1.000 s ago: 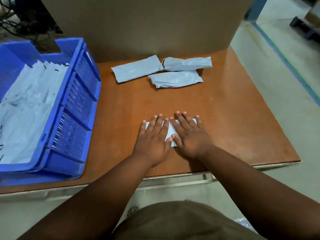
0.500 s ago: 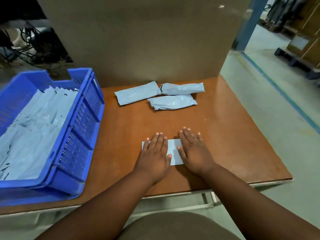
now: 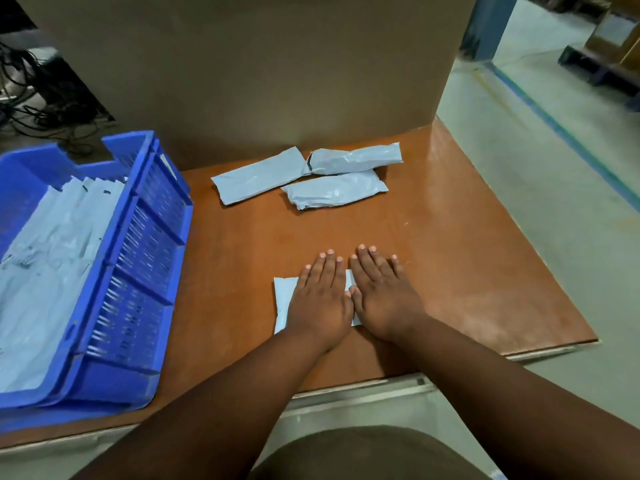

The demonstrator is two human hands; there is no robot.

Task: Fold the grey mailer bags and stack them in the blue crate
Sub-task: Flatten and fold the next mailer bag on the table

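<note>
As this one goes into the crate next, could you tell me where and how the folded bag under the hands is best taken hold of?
Probably by its left end. The folded bag lies flat on the table beneath the left hand and right hand; only that end sticks out. Pinch it from the left, towards the crate.

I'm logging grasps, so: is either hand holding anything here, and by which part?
Nothing is gripped. The left hand and right hand lie flat, fingers straight, pressing the folded mailer against the table.
</note>
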